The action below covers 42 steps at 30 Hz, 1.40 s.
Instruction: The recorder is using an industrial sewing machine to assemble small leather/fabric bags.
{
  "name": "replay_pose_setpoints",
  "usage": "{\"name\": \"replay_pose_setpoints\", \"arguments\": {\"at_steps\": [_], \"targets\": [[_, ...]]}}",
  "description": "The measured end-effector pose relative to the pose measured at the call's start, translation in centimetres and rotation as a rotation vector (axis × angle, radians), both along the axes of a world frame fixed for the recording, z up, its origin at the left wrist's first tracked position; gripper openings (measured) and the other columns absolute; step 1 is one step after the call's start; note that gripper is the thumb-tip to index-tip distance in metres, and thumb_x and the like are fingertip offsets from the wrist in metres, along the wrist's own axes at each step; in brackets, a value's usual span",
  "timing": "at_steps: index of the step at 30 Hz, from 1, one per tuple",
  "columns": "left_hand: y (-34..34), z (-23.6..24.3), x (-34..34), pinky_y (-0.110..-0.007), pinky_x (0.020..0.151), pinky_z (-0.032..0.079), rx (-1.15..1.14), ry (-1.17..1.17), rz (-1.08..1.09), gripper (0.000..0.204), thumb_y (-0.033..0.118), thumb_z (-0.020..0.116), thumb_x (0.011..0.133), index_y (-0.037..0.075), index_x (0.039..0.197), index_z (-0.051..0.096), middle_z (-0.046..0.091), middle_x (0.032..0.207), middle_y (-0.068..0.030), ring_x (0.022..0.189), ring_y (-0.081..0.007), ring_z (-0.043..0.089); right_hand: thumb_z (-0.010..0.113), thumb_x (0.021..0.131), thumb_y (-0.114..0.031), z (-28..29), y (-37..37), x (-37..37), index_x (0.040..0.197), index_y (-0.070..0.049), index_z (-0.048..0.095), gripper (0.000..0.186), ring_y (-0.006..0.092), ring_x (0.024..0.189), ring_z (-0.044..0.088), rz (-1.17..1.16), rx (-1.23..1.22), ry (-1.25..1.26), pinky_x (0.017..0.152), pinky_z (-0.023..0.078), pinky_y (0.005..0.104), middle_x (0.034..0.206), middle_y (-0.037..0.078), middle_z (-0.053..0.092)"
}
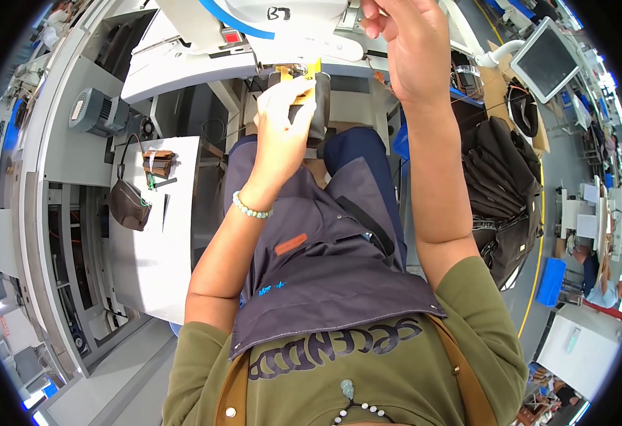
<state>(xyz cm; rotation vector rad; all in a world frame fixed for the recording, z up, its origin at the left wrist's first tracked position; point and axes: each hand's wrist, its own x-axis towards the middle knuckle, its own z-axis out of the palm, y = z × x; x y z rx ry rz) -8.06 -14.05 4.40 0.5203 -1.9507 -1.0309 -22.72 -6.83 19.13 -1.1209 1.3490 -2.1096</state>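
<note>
A white sewing machine (304, 42) stands at the top of the head view, with a blue strip along its body. My left hand (284, 117) is closed on a dark workpiece (318, 113) with yellow parts, close to the machine's needle area. The fingers press on a yellow part, and the hand hides some of the piece. My right hand (414, 53) is raised beside the machine's right end, its fingers loosely bent and apart with nothing seen in them. The frame's upper edge cuts off part of this hand.
On a white side table (158, 263) at left lie a dark pouch (129, 204) and a bundle of brown strips (158, 163). Dark bags or fabric pieces (499, 170) are piled at right. A grey-screened monitor (547, 59) hangs on an arm above them. A motor (94, 112) sits far left.
</note>
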Motion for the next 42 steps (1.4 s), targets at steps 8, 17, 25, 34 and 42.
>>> {"name": "replay_pose_setpoints", "arguments": {"at_steps": [8,17,25,34,42], "targets": [[0.3,-0.2,-0.4,-0.039,0.104,0.045,0.152,-0.001,-0.021,0.028,0.009,0.068,0.09,0.007,0.117,0.072,0.068,0.119,-0.0118,0.119,-0.0285,0.056,0.057,0.103,-0.02,-2.4,0.0,-2.6,0.128,0.001,0.062,0.033,0.0088,0.07,0.053,0.434,-0.284,-0.216,0.06,0.042,0.0233,0.08,-0.001,0.057],[2.8,0.4,0.9,-0.05,0.112,0.028,-0.342,-0.263,0.009,0.031,0.01,0.068,0.088,0.007,0.118,0.071,0.06,0.134,-0.0106,0.132,-0.0343,0.043,0.06,0.091,-0.004,-16.0,-1.4,-5.8,0.102,0.001,0.069,0.015,0.0232,0.076,0.061,-0.266,0.196,0.47,0.073,0.05,0.0324,0.093,0.01,0.066],[2.0,0.4,1.0,-0.048,0.109,0.031,-0.341,-0.268,0.024,0.03,0.009,0.072,0.084,0.009,0.114,0.073,0.062,0.131,-0.0086,0.127,-0.0316,0.046,0.049,0.086,-0.006,-15.3,-3.2,-3.2,0.113,-0.009,0.076,0.038,0.0296,0.121,0.063,-0.078,0.381,0.741,0.103,0.05,0.0374,0.132,0.012,0.065],[1.1,0.6,0.7,-0.045,0.101,0.035,-0.288,-0.254,-0.042,0.033,0.01,0.077,0.08,0.01,0.113,0.072,0.063,0.129,-0.0127,0.12,-0.0316,0.053,0.048,0.086,-0.008,-17.7,-4.1,-4.1,0.117,-0.008,0.074,0.041,0.033,0.124,0.06,-0.045,0.234,0.699,0.106,0.048,0.0391,0.133,0.016,0.064],[1.7,0.4,0.9,-0.043,0.099,0.036,-0.282,-0.266,-0.008,0.033,0.01,0.078,0.079,0.011,0.112,0.073,0.062,0.127,-0.0111,0.116,-0.0298,0.054,0.051,0.086,-0.008,-18.4,-4.6,-4.0,0.116,-0.006,0.075,0.038,0.0347,0.119,0.062,-0.081,0.181,0.667,0.104,0.049,0.0405,0.122,0.017,0.07]]}}
